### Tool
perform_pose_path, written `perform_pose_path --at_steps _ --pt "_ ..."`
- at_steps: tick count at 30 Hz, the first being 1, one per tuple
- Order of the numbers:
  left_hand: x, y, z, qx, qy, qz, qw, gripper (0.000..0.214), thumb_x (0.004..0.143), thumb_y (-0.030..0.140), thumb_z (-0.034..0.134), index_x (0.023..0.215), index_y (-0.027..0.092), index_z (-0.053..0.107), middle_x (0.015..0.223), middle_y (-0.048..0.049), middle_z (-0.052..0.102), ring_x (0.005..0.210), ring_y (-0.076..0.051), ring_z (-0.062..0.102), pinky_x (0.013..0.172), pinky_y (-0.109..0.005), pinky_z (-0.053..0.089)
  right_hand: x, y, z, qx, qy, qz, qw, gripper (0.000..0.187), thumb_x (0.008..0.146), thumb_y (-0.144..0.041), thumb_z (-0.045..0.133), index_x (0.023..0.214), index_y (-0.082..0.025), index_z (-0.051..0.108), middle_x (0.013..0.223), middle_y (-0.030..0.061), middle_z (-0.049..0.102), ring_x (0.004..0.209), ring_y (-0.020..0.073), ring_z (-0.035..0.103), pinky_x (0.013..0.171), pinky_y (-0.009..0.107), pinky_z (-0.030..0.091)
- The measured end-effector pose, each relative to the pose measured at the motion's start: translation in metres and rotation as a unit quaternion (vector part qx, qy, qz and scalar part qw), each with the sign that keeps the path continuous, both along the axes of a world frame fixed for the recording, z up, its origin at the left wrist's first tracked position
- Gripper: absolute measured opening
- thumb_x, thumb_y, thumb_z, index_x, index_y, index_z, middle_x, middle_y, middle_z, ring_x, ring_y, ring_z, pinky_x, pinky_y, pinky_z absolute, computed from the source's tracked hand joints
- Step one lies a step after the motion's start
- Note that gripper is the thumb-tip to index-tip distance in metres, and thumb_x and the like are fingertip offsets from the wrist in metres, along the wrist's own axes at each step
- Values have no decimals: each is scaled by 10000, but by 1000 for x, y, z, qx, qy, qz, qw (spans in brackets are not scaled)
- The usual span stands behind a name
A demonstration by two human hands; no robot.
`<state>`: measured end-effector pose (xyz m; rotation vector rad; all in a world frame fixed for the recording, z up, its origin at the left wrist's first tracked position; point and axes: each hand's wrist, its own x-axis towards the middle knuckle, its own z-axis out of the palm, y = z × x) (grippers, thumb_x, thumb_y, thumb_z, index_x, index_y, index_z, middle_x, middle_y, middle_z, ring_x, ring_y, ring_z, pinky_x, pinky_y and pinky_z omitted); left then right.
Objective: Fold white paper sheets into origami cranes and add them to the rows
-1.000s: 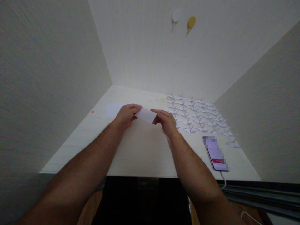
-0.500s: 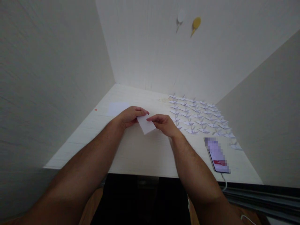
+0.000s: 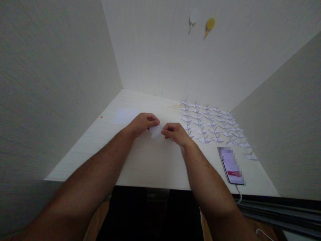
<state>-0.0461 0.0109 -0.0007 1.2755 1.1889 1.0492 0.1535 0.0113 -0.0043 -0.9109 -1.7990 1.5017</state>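
Note:
A small piece of white paper (image 3: 155,131) is held over the middle of the table, tilted and partly turned edge-on. My left hand (image 3: 146,123) pinches its upper left part between thumb and fingers. At its right corner, my right hand (image 3: 175,132) is closed in a pinch on the paper. Fingers hide parts of the paper's edges, and its folds are too faint to make out. Right of my hands, several rows of folded white paper cranes (image 3: 213,125) stand on the table.
A flat stack or sheet of white paper (image 3: 122,115) lies behind my left forearm. A phone (image 3: 231,165) with a white cable (image 3: 239,194) rests near the front right of the white table (image 3: 152,167). Walls enclose the back and sides; two hooks, one yellow (image 3: 210,24), hang at the back.
The paper has gone from a flat, wide square facing me to a smaller, tilted shape. My right fingers have shifted slightly right and down along it; my left hand has barely moved.

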Motion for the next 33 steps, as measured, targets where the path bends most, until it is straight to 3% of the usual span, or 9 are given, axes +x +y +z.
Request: perform_pose_path --at_steps 5,9,15,33 --pt "4 -1 2 43 50 26 997 215 658 330 750 754 144 699 587 -8 615 512 -98 487 484 -234 339 -4 3 -3 -17 13 -75 997 168 686 -332 689 658 -182 620 583 -48 547 510 78 490 493 216 421" --pt "7 -1 1 52 37 28 998 214 662 292 736 807 136 724 582 -9 620 506 -95 483 489 -236 342 -8 6 -6 4 38 -135 990 177 672 -347 701 729 -185 659 666 -21 624 568 91 535 540 235 478" --pt "9 -1 -1 62 37 29 997 231 644 282 742 825 139 738 631 -27 662 520 -103 511 494 -242 368 -7 7 -6 9 32 -198 980 199 638 -337 725 686 -175 620 606 -11 636 539 107 570 532 244 469" --pt "11 -4 2 41 72 23 996 147 648 260 752 741 150 723 604 -15 663 500 -98 549 494 -228 427 -8 7 -8 65 -47 -235 969 114 654 -281 660 657 -174 621 584 -14 614 526 103 516 503 223 383"
